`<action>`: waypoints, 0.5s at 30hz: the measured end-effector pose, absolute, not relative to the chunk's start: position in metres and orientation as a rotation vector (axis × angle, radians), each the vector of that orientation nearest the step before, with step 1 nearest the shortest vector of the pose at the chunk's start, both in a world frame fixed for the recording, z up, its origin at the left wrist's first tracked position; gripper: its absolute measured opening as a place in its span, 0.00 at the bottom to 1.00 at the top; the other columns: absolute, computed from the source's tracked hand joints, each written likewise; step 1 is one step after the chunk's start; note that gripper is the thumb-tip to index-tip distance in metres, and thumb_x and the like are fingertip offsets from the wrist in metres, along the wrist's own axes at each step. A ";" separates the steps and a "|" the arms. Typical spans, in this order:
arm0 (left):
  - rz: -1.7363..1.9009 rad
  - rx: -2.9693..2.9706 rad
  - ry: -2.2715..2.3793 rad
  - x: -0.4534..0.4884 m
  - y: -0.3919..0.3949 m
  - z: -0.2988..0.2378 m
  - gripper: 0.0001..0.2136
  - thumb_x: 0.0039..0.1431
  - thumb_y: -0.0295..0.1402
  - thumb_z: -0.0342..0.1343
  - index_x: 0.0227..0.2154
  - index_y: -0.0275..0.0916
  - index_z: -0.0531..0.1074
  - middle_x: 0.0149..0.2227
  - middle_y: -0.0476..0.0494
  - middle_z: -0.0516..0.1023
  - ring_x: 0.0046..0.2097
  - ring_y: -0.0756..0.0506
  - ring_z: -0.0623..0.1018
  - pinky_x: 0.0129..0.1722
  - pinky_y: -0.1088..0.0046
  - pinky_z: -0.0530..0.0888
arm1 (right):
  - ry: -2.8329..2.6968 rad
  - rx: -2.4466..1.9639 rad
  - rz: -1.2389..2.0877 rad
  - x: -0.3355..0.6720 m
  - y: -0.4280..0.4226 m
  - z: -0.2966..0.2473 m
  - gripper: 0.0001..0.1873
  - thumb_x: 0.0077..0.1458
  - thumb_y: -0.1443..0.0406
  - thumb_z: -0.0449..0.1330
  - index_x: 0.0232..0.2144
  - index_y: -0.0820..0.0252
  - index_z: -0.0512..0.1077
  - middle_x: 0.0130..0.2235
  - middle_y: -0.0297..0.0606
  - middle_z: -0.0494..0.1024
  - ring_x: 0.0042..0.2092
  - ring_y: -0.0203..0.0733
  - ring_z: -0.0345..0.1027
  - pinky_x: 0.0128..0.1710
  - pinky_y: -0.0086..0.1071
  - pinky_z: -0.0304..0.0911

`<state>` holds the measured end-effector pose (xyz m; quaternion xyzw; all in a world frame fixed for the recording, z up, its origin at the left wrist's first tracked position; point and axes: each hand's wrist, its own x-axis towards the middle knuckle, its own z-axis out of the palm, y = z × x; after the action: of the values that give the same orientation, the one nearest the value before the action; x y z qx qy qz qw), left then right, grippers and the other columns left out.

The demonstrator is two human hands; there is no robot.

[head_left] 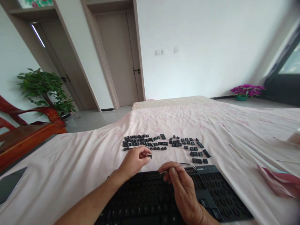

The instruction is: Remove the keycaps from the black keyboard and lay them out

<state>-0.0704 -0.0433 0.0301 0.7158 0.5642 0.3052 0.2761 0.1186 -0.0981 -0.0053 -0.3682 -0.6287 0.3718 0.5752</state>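
Note:
A black keyboard lies on the pink cloth in front of me, most of its keycaps off. Rows of loose black keycaps are laid out on the cloth beyond it. My left hand hovers just past the keyboard's far edge, its fingers pinched on a small black keycap. My right hand rests over the keyboard's middle, fingers closed on a thin wire keycap puller whose loop points toward the far right.
A pink floral sheet covers the table. Red cloth lies at the right edge. A red wooden chair and a green plant stand at left, two doors behind, purple flowers at far right.

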 end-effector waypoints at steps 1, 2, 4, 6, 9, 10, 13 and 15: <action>0.866 1.937 1.535 -0.072 -0.028 0.032 0.09 0.52 0.30 0.55 0.37 0.41 0.76 0.34 0.48 0.81 0.37 0.48 0.78 0.39 0.76 0.73 | -1.462 -0.865 0.888 0.118 -0.097 -0.005 0.16 0.66 0.61 0.47 0.34 0.58 0.72 0.33 0.36 0.74 0.29 0.36 0.63 0.32 0.29 0.60; 0.891 1.949 1.576 -0.073 -0.012 0.033 0.09 0.53 0.30 0.54 0.37 0.41 0.76 0.35 0.48 0.81 0.37 0.48 0.78 0.39 0.76 0.73 | -1.469 -0.858 0.906 0.117 -0.097 -0.005 0.17 0.66 0.60 0.47 0.33 0.58 0.72 0.32 0.36 0.74 0.29 0.36 0.63 0.31 0.29 0.60; 0.910 1.964 1.706 -0.073 0.021 0.035 0.09 0.53 0.31 0.55 0.37 0.40 0.76 0.36 0.47 0.81 0.38 0.48 0.79 0.41 0.76 0.73 | -1.511 -0.852 0.948 0.117 -0.096 -0.004 0.17 0.66 0.59 0.47 0.33 0.58 0.72 0.30 0.35 0.74 0.28 0.36 0.62 0.31 0.28 0.60; 0.830 1.986 1.869 -0.072 0.050 0.034 0.09 0.53 0.32 0.56 0.38 0.41 0.76 0.37 0.47 0.81 0.39 0.48 0.79 0.41 0.76 0.72 | -1.552 -0.867 0.989 0.117 -0.095 -0.004 0.18 0.66 0.58 0.47 0.33 0.58 0.73 0.29 0.34 0.73 0.28 0.35 0.62 0.30 0.28 0.60; 0.676 2.004 2.028 -0.068 0.082 0.027 0.09 0.51 0.33 0.57 0.36 0.42 0.77 0.36 0.48 0.81 0.39 0.47 0.79 0.37 0.76 0.71 | -1.565 -0.884 1.046 0.118 -0.092 -0.006 0.19 0.66 0.56 0.47 0.33 0.58 0.72 0.29 0.34 0.72 0.29 0.35 0.63 0.30 0.27 0.60; 0.642 2.013 2.045 -0.066 0.089 0.025 0.08 0.51 0.34 0.57 0.35 0.43 0.77 0.35 0.49 0.82 0.39 0.46 0.79 0.35 0.76 0.71 | -1.562 -0.882 1.064 0.119 -0.092 -0.006 0.19 0.66 0.56 0.46 0.33 0.58 0.72 0.29 0.34 0.72 0.29 0.35 0.63 0.30 0.27 0.60; 0.551 2.052 2.083 -0.062 0.103 0.019 0.07 0.49 0.35 0.57 0.33 0.45 0.77 0.35 0.50 0.82 0.39 0.46 0.78 0.34 0.75 0.70 | -1.561 -0.877 1.087 0.119 -0.092 -0.006 0.20 0.66 0.55 0.46 0.33 0.58 0.72 0.29 0.34 0.72 0.28 0.34 0.63 0.30 0.27 0.60; 0.485 2.074 2.111 -0.060 0.108 0.016 0.06 0.49 0.36 0.58 0.31 0.46 0.78 0.35 0.50 0.82 0.40 0.45 0.78 0.36 0.74 0.69 | -1.563 -0.878 1.088 0.120 -0.092 -0.005 0.20 0.66 0.55 0.46 0.32 0.59 0.72 0.28 0.34 0.72 0.28 0.34 0.63 0.30 0.27 0.60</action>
<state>-0.0605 0.1078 0.0161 0.6899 0.7021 0.1612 0.0715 0.1198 -0.0924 -0.0046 -0.3629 -0.6460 0.4497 0.4988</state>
